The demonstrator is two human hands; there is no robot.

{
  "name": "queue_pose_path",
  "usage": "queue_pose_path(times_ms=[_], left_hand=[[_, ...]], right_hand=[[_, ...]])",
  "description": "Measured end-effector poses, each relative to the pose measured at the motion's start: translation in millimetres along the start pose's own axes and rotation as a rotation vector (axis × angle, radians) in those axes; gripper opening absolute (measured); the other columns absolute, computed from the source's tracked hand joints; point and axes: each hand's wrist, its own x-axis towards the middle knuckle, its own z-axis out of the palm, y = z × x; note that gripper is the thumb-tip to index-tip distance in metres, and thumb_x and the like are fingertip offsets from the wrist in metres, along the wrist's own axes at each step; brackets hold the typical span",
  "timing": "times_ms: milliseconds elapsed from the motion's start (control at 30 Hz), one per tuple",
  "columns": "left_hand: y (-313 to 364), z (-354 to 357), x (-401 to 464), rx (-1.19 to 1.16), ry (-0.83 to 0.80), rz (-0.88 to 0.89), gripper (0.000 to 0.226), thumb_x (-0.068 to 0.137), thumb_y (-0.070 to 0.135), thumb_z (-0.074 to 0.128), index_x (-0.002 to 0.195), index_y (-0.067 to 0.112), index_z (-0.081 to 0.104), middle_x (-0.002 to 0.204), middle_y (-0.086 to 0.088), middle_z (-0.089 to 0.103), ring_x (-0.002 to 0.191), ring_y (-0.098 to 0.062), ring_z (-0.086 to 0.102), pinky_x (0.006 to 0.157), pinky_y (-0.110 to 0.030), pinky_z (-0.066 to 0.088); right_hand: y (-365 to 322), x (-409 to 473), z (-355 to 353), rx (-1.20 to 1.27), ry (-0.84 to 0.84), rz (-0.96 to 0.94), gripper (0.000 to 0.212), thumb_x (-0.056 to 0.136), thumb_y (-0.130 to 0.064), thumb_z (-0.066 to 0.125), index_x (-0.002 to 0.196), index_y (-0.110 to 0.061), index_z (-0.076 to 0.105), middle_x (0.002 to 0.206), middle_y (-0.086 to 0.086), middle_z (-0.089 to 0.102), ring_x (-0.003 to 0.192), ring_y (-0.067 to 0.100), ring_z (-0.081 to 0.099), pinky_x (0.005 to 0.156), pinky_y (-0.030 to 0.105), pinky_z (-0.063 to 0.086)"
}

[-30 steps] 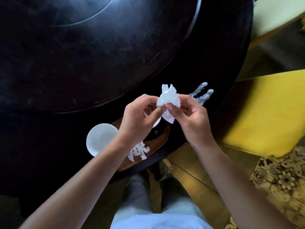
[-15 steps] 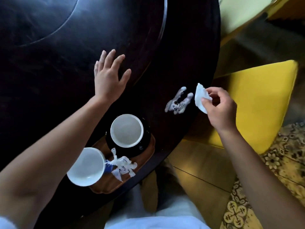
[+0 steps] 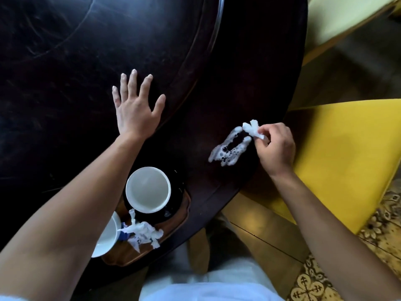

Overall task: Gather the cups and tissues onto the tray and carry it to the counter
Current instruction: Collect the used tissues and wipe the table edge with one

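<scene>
My left hand [image 3: 135, 111] lies flat, fingers spread, on the dark round table [image 3: 217, 83]. My right hand [image 3: 276, 148] pinches a crumpled tissue [image 3: 252, 128] at the foamy spill [image 3: 230, 148]. On the wooden tray [image 3: 173, 224] near me sit a white cup [image 3: 148, 190], a second cup [image 3: 107, 237] and a crumpled tissue wad [image 3: 144, 234].

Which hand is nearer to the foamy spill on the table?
Right. The right hand, pinching a tissue, is at the foamy spill's far end; the left hand lies flat on the table, well apart.
</scene>
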Motion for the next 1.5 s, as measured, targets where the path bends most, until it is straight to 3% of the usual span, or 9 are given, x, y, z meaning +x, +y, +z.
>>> queue_pose_path(times_ms=[133,267,433,700,800,933,1133,1367,1500], left_hand=[[0,0,1,-0.01,0.01,-0.007,0.067,0.101,0.062,0.039,0.159,0.03,0.033,0.172,-0.004,0.014,0.16,-0.027,0.002,0.128,-0.052,0.0],[-2,0,-1,-0.01,0.003,-0.003,0.067,0.101,0.063,0.038,0.159,0.03,0.033,0.173,-0.004,0.014,0.16,-0.027,0.002,0.128,-0.052,0.0],[-8,-2,-4,0.007,-0.009,0.007,0.067,0.101,0.063,0.037,0.16,0.03,0.032,0.173,-0.004,0.012,0.16,-0.027,0.001,0.128,-0.052,-0.001],[-18,-6,-12,0.015,-0.02,0.019,0.067,0.101,0.062,0.037,0.16,0.03,0.03,0.173,-0.004,0.011,0.16,-0.026,0.0,0.128,-0.051,-0.001],[-21,-7,-14,0.013,-0.025,0.021,0.067,0.101,0.062,0.038,0.16,0.03,0.031,0.173,-0.004,0.011,0.16,-0.026,0.0,0.128,-0.051,-0.001],[-24,-8,-14,0.014,-0.021,0.025,0.067,0.101,0.061,0.039,0.16,0.03,0.031,0.173,-0.005,0.011,0.16,-0.026,0.001,0.128,-0.051,-0.001],[-22,-6,-13,0.02,-0.023,0.026,0.068,0.101,0.062,0.038,0.16,0.03,0.031,0.173,-0.004,0.012,0.16,-0.026,0.001,0.128,-0.051,-0.001],[-21,-5,-12,0.008,-0.013,0.025,0.067,0.1,0.063,0.038,0.159,0.03,0.033,0.173,-0.004,0.013,0.16,-0.026,0.002,0.128,-0.052,0.001],[-21,-5,-11,0.006,-0.003,0.029,0.067,0.1,0.062,0.039,0.159,0.03,0.034,0.172,-0.004,0.014,0.16,-0.026,0.003,0.128,-0.052,0.001]], right_hand=[[2,-12,4,0.039,-0.127,-0.012,0.022,0.094,-0.032,0.067,0.095,-0.01,0.072,0.095,0.005,0.066,0.089,0.023,0.058,0.077,0.03,0.043],[3,-10,2,0.093,-0.106,0.057,0.02,0.093,-0.025,0.066,0.099,-0.007,0.07,0.102,0.009,0.062,0.089,0.027,0.063,0.077,0.035,0.051],[-2,-7,0,-0.093,-0.228,0.014,0.038,0.085,-0.025,0.076,0.117,-0.01,0.063,0.114,0.01,0.058,0.098,0.029,0.062,0.08,0.036,0.051],[-21,-23,-18,0.003,-0.33,-0.24,0.019,0.087,-0.016,0.074,0.105,-0.012,0.069,0.099,0.006,0.062,0.084,0.025,0.064,0.072,0.037,0.054],[-23,-55,-7,0.0,-0.373,-0.371,0.005,0.089,-0.013,0.073,0.09,-0.01,0.068,0.091,0.004,0.059,0.078,0.022,0.061,0.066,0.034,0.052],[-16,-50,8,-0.025,-0.334,-0.397,0.009,0.09,-0.011,0.072,0.084,-0.008,0.066,0.091,0.005,0.06,0.079,0.022,0.059,0.064,0.035,0.052],[-24,-5,21,-0.083,-0.266,-0.3,0.011,0.091,-0.015,0.067,0.084,-0.008,0.064,0.092,0.009,0.058,0.083,0.026,0.057,0.067,0.039,0.05],[-43,39,30,0.015,-0.232,-0.012,0.004,0.084,-0.012,0.072,0.087,-0.01,0.069,0.093,0.006,0.062,0.083,0.021,0.062,0.074,0.026,0.046],[-41,57,8,0.127,-0.096,0.043,0.008,0.083,-0.015,0.072,0.091,-0.012,0.07,0.091,0.002,0.062,0.075,0.011,0.057,0.071,0.02,0.045]])
